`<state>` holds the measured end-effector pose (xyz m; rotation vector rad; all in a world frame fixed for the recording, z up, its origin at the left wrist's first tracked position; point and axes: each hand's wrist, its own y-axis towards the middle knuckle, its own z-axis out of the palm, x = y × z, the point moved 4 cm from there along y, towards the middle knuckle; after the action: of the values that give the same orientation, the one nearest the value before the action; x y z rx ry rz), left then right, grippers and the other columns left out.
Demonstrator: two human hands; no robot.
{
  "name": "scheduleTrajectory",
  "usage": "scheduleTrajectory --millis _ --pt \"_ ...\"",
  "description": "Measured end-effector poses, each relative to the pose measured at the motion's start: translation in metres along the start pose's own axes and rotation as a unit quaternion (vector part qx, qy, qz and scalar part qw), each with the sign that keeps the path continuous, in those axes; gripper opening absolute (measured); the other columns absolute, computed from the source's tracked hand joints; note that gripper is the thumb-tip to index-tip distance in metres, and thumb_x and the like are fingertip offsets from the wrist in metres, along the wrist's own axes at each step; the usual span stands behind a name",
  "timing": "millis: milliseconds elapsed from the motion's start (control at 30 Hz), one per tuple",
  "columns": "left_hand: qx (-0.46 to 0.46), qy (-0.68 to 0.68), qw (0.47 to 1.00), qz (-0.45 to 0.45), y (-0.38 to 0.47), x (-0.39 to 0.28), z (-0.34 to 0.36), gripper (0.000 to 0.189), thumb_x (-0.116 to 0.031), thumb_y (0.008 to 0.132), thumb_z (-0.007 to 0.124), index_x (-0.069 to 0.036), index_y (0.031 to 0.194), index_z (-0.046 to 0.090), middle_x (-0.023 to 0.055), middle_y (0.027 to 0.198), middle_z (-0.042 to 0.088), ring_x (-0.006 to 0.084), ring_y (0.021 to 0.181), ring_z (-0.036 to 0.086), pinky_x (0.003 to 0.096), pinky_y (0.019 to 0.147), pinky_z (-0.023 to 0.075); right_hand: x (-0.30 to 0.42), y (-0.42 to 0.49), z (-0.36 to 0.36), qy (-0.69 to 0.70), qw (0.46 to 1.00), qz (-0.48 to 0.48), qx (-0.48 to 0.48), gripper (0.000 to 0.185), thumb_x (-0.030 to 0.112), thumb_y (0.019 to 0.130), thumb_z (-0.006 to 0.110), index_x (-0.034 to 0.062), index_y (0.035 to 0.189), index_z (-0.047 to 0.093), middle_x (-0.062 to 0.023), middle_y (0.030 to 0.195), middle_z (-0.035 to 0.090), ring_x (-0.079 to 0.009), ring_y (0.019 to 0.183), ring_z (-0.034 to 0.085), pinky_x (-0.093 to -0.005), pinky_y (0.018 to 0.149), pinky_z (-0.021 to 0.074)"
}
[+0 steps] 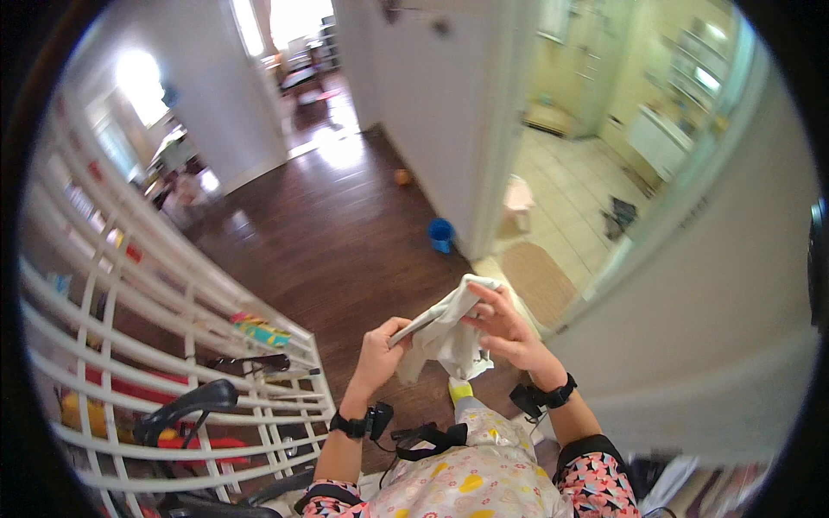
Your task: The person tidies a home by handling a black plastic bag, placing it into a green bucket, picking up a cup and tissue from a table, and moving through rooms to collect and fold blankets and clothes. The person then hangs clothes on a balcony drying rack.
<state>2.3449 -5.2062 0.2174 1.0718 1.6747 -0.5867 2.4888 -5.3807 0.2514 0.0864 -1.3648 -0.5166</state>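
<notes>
A piece of thin white cloth (pixel 447 333) hangs crumpled between my two hands, its upper edge stretched from one to the other. My left hand (pixel 381 356) pinches the cloth's left end between thumb and fingers. At the upper right corner, the fingers of my right hand (pixel 508 327) hold the fabric, with the thumb spread lower down. Both wrists carry a black strap (pixel 558 392) with a small device. Below the cloth are a flower-patterned apron (pixel 453 482) and one yellow-tipped foot (pixel 460 390) on the dark wood floor (pixel 311 239).
To the left stands a white metal rack or gate (pixel 194 382) with a black handle-like part (pixel 188 405). Ahead on the floor lie a blue cup (pixel 441 233) and a small orange object (pixel 403 177). Through the right doorway are a tiled floor (pixel 563 168), a mat (pixel 539 280) and a pink stool (pixel 518 197).
</notes>
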Motion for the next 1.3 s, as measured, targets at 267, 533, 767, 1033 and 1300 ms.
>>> scheduleTrajectory --millis 267,533,767,1033,1300 --pt "-0.200 -0.146 0.969 -0.004 0.073 0.028 -0.134 0.033 0.001 0.091 0.052 -0.002 0.124 0.054 0.0026 0.119 0.059 0.0074 0.092 0.058 0.0214 0.080 0.0447 -0.122 0.214 -0.024 -0.016 0.981 0.079 0.174 0.076 -0.001 0.082 0.063 0.0081 0.149 0.029 -0.0067 0.126 0.030 -0.0253 0.132 0.039 -0.0410 0.111 0.0330" --pt "-0.343 -0.236 0.908 0.042 0.141 0.103 -0.232 0.030 -0.015 0.097 0.051 -0.006 0.126 0.057 0.0029 0.128 0.057 0.0148 0.120 0.050 0.0315 0.102 0.0382 -0.228 0.372 0.043 -0.117 0.928 0.033 0.352 0.081 0.010 0.071 0.081 0.0052 0.139 0.038 -0.0108 0.136 0.034 -0.0239 0.128 0.044 -0.0372 0.103 0.0427" --pt "-0.138 -0.257 0.950 0.110 0.294 0.146 -0.312 0.042 -0.018 0.100 0.052 -0.009 0.141 0.042 0.0050 0.132 0.050 0.0155 0.115 0.049 0.0304 0.095 0.0415 -0.296 0.518 0.014 -0.148 0.979 0.060 0.129 0.054 0.019 0.080 0.078 0.0074 0.125 0.052 -0.0083 0.122 0.056 -0.0154 0.110 0.054 -0.0329 0.089 0.0488" --pt "-0.093 -0.268 0.954 0.096 0.430 0.258 -0.441 0.045 -0.020 0.099 0.055 -0.007 0.139 0.037 0.0123 0.125 0.055 0.0209 0.106 0.060 0.0346 0.092 0.0491 -0.328 0.713 -0.085 -0.229 0.972 -0.023 -0.046 0.025 0.032 0.102 0.043 0.0132 0.117 0.050 -0.0013 0.108 0.050 -0.0125 0.096 0.050 -0.0289 0.086 0.0433" --pt "-0.007 -0.412 0.910 0.038 0.503 0.344 -0.569 0.092 -0.028 0.080 0.079 -0.006 0.149 0.022 0.0105 0.148 0.034 0.0216 0.136 0.032 0.0381 0.112 0.0285 -0.465 0.914 0.061 0.054 0.978 0.057 0.192 0.057 0.022 0.088 0.069 0.0110 0.137 0.041 -0.0067 0.133 0.048 -0.0181 0.120 0.050 -0.0382 0.105 0.0385"
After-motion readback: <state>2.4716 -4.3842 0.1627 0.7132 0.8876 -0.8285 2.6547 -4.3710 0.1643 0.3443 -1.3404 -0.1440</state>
